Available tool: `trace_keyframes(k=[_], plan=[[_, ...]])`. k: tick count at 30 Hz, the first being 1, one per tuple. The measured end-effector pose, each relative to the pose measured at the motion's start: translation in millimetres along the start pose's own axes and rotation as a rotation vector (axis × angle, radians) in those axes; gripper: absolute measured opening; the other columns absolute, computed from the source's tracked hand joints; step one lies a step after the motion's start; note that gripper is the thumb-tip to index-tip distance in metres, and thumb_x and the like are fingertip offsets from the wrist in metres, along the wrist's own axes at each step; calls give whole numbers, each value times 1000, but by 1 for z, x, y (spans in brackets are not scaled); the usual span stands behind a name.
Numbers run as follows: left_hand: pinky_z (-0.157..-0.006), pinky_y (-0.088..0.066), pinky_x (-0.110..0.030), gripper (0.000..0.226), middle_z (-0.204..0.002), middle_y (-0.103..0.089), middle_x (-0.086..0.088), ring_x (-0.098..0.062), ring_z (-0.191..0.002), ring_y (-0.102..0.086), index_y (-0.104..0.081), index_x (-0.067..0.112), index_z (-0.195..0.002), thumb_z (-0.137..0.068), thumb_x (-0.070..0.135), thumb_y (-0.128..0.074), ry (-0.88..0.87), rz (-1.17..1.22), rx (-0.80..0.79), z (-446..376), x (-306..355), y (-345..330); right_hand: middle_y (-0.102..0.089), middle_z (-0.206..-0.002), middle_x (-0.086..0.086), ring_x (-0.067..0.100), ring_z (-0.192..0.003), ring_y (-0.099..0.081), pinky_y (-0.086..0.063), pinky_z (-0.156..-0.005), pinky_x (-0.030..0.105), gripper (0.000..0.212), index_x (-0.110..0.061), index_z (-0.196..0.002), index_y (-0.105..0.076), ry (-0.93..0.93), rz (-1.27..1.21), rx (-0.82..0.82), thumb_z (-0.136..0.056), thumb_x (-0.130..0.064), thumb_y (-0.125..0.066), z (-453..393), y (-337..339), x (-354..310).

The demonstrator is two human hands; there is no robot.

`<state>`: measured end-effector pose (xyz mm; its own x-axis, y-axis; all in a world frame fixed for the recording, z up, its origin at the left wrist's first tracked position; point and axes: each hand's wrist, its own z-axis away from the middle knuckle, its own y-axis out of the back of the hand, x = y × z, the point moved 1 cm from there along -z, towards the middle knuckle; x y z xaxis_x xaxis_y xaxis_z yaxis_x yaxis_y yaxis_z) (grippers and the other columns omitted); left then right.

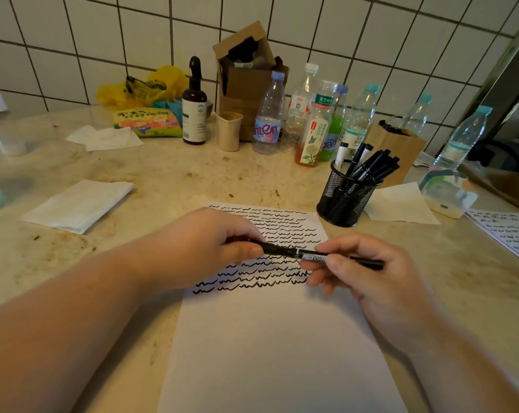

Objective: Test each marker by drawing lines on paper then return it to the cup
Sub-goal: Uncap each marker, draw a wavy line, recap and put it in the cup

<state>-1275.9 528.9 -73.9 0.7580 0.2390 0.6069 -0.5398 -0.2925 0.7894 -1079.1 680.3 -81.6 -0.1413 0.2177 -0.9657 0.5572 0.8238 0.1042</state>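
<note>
A black marker [291,251] lies level between both hands, just above a white sheet of paper [276,347]. My left hand [204,242] pinches its cap end. My right hand [359,275] grips the barrel, whose tail sticks out to the right. Whether the cap is fully seated I cannot tell. The sheet's upper half is filled with rows of black wavy lines; its lower half is blank. A black mesh cup [343,198] holding several black markers stands at the sheet's far right corner.
Several plastic bottles [268,114] stand along the tiled wall, with a dark pump bottle [194,105], a beige cup [229,131] and cardboard boxes. Folded tissues [79,205] lie left. A second scribbled sheet [511,234] lies at the right edge.
</note>
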Motion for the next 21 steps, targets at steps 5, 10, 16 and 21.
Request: trace_keyframes(k=[5,10,16,21], plan=[[-68,-51,-33,20,-82,-69,4,-13,-73,-60,-70,35,-105,-96,43,-55,1,-42,-52,1,0,-1,-76,-78,8,19,-53,-60,-48,-55,31,37,-36,-96,-75,-41,305,-76,-96,-1,-63,-3,-6,5],[-67,-51,-38,21,-83,-68,-3,-22,-74,-61,-72,33,-102,-98,40,-53,15,3,7,2,0,4,-70,-70,-1,4,-46,-51,-40,-47,20,26,-31,-92,-67,-36,433,-164,-100,-7,-57,-15,-13,-23],[-59,-47,-19,20,-81,-69,13,-12,-71,-62,-71,44,-108,-94,37,-59,4,134,150,3,1,12,-67,-65,5,14,-40,-42,-39,-41,28,13,-12,-100,-69,-192,260,-153,-99,-5,-58,-33,-14,-33],[-66,-48,-20,63,-80,-72,12,2,-71,-63,-28,42,-147,-91,52,-54,23,40,173,-6,1,8,-65,-66,-2,17,-57,-57,-52,-62,38,8,-25,-87,-74,-2,531,302,-93,-29,-70,-57,25,-56]])
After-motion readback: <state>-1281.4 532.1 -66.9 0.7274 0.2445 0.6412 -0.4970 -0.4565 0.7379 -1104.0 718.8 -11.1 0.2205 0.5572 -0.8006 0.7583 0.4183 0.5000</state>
